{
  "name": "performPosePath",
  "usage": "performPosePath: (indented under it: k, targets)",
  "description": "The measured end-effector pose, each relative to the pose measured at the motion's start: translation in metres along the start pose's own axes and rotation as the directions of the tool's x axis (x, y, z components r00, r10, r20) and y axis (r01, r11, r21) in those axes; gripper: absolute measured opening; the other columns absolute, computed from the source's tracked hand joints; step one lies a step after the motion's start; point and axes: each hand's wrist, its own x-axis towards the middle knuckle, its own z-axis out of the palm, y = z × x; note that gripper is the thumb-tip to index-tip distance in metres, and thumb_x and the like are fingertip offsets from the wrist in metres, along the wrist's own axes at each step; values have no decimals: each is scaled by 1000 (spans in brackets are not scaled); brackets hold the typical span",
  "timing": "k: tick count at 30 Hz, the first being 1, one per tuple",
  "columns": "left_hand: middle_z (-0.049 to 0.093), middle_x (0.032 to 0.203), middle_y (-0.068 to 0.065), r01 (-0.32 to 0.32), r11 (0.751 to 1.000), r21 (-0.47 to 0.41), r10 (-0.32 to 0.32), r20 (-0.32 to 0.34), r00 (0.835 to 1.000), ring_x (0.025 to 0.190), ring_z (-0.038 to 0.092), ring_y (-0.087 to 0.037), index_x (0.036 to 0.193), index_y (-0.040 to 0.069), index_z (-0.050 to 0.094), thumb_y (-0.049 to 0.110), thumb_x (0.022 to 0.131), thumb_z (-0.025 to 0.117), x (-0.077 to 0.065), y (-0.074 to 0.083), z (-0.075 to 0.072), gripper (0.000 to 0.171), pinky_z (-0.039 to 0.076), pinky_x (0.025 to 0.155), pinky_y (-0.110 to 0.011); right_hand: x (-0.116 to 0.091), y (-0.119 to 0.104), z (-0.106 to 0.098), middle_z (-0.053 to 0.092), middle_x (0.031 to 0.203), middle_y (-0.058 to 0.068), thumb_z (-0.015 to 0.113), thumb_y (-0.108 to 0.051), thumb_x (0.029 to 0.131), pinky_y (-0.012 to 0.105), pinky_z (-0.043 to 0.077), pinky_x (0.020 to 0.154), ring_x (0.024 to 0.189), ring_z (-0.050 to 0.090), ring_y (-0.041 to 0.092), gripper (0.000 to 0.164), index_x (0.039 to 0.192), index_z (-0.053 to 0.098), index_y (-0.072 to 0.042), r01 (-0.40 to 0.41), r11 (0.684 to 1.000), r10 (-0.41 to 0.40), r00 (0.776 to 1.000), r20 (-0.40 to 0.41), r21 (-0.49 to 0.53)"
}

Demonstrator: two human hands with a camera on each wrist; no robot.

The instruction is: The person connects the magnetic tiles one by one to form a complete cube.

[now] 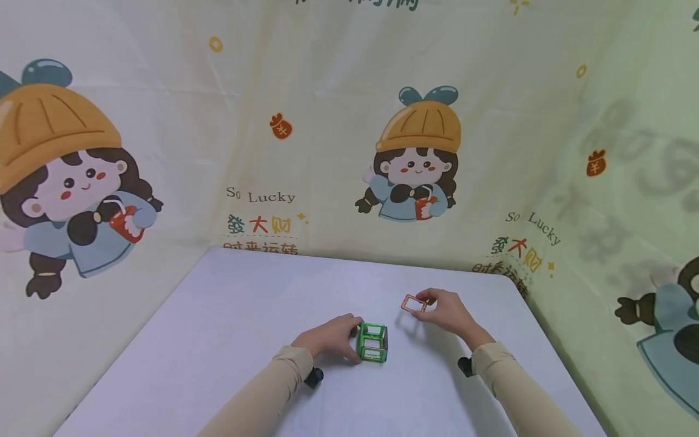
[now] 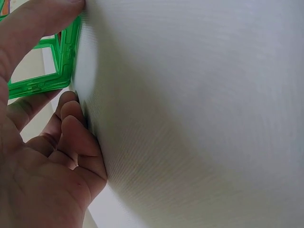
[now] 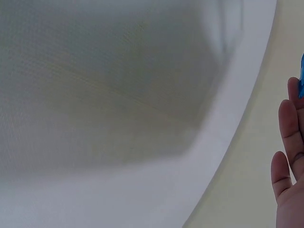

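Note:
Near the middle of the white table, my left hand (image 1: 332,337) grips a small structure of see-through green magnetic tiles (image 1: 374,359) by its left side. A darker purple edge shows on its right. In the left wrist view, thumb and forefinger span a green tile frame (image 2: 40,87), while the other fingers curl close to the tabletop. My right hand (image 1: 449,312) pinches an orange square tile frame (image 1: 406,297) above the table, right of the green structure and apart from it. In the right wrist view only some fingers (image 3: 289,126) show, with a sliver of blue (image 3: 301,78) at the edge.
The white tabletop (image 1: 218,315) reaches back to a printed cloth (image 1: 327,182) that hangs behind it and along the sides. Dark wrist cameras (image 1: 314,377) sit under both sleeves. Both hands cast shadows on the table.

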Motion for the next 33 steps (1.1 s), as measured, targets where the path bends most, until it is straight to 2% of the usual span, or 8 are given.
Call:
performPosePath:
  k: [6,13,33]
  targets:
    - [55,100,8,-11,1000,-14,11,1,1000,89,52,-8,120,22,62,28,70,95,-1,0,-3,60,48,82,-27,2,-6,-2,75,103,8,87,-37,80,35,48,76,97,66,29,44,113,75,-10,28,1000,-27,1000,15,-11]
    - [55,99,8,-16,1000,-25,16,5,1000,89,52,-9,119,21,62,26,69,95,-1,-1,-4,60,48,82,-27,2,-11,2,74,103,7,88,-36,79,36,48,76,98,65,28,46,113,75,-8,33,999,-33,999,30,4]
    - [56,100,9,0,1000,-23,0,12,1000,90,52,-9,117,23,61,28,69,95,1,-5,-3,59,48,81,-28,2,-25,7,74,104,7,88,-36,79,37,48,79,99,65,29,44,113,75,-12,35,999,-36,998,54,7]
